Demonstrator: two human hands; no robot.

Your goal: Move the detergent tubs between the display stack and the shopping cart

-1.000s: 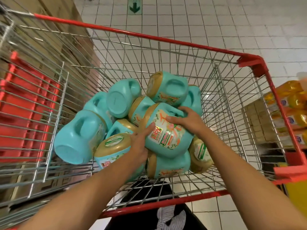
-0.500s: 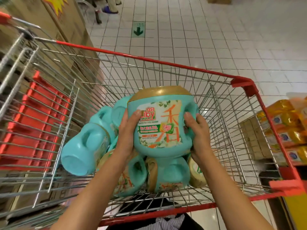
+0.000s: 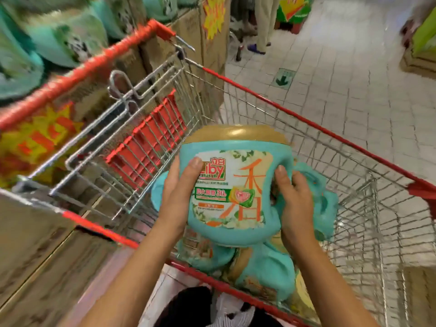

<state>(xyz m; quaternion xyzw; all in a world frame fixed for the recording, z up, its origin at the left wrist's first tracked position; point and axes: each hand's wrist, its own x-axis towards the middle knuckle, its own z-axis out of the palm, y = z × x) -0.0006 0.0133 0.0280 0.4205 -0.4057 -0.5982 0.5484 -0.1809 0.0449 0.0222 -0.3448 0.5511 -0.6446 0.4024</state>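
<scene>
The tub (image 3: 233, 185) is held upright above the cart (image 3: 306, 123), clear of the other tubs (image 3: 266, 272) lying in the basket below it. The left grip (image 3: 179, 192) holds the tub's left side with the thumb across the label. The right grip (image 3: 295, 204) holds the right side with the thumb on the front. Both clamp by side pressure only, and nothing supports the base. If pressure slackens, the smooth wall could slide through and the tub would drop onto the tubs below or the wire. The display stack (image 3: 59, 41) lies up and to the left, beyond the red handle bar (image 3: 94, 64) and the seat flap (image 3: 146, 140). A low swing would likely strike either. The stack is blurred, so its footing cannot be judged; an off-centre placement could topple.
</scene>
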